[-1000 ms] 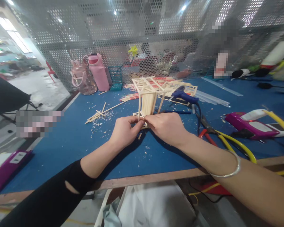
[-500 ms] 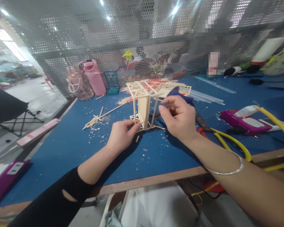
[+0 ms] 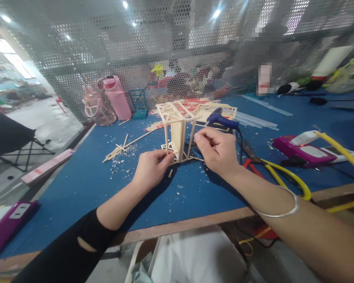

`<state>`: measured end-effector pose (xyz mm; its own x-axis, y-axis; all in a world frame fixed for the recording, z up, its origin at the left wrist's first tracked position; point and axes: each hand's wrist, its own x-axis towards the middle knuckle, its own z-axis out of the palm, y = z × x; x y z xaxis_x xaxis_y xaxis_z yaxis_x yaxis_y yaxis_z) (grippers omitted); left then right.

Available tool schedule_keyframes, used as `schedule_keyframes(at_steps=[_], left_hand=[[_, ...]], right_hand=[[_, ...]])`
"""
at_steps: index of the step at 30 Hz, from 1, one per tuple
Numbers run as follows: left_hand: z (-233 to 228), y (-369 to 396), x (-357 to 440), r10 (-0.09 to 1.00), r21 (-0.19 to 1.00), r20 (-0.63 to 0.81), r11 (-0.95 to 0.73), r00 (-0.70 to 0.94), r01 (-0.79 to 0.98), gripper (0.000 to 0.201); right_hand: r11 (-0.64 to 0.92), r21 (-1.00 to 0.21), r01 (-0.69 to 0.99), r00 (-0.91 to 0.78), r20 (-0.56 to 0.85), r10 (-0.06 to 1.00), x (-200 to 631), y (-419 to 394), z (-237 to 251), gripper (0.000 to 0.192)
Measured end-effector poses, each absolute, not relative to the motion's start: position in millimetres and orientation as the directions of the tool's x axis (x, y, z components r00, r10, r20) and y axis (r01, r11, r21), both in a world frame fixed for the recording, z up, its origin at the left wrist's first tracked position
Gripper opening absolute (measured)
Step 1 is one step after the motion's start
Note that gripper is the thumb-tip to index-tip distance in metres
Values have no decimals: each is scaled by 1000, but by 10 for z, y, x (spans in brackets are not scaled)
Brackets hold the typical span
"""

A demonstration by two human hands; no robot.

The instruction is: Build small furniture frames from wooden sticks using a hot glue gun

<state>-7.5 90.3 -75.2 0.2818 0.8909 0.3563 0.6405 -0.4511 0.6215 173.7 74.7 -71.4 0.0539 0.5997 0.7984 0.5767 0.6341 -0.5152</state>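
Left hand point(image 3: 151, 169) steadies stick model point(image 3: 178, 129); right hand point(image 3: 216, 151) pinches its post

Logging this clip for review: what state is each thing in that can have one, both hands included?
Stick model: upright on the blue table, unfinished frame.
Left hand: fingers pinching the model's base.
Right hand: curled beside the model; whether it holds anything is unclear.
Glue gun: lying down behind the model, unheld.
Pink bottle: upright, lid closed.
Loose sticks: scattered flat.
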Motion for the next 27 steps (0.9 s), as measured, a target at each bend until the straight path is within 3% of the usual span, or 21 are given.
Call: schedule_keyframes(at_steps=[7,12,14,16,18,20,22,27], left_hand=[[-739,906,-71,893,616,349,-446,283,650,26],[-746,899,-97,893,608,346,-447,288,656,29],[-737,891,-107,890,610,348,-453,295,650,30],[-721,881,-112,888,616,349,-457,298,642,30],[-708,874,-114,892,629,343,-451,294,634,30],[-704,874,-115,899,639,326,-437,292,633,31],[-713,881,-116,906,645,309,-424,291,636,31],[-758,896,-117,913,640,297,-409,282,650,33]], right_hand=[[642,-506,576,20,794,608,1694,735,-757,29],[606,-581,543,242,800,549,1938,745,-521,23],[544,-616,570,303,773,557,2176,842,-360,22],[374,-611,698,275,711,647,2434,1011,-236,17],[94,-466,880,215,568,794,2646,1223,-197,8],[-98,-217,971,180,396,901,2767,1430,-253,25],[-178,-70,982,190,245,951,2795,1587,-368,39],[-224,-65,972,232,164,959,2709,1726,-581,42]])
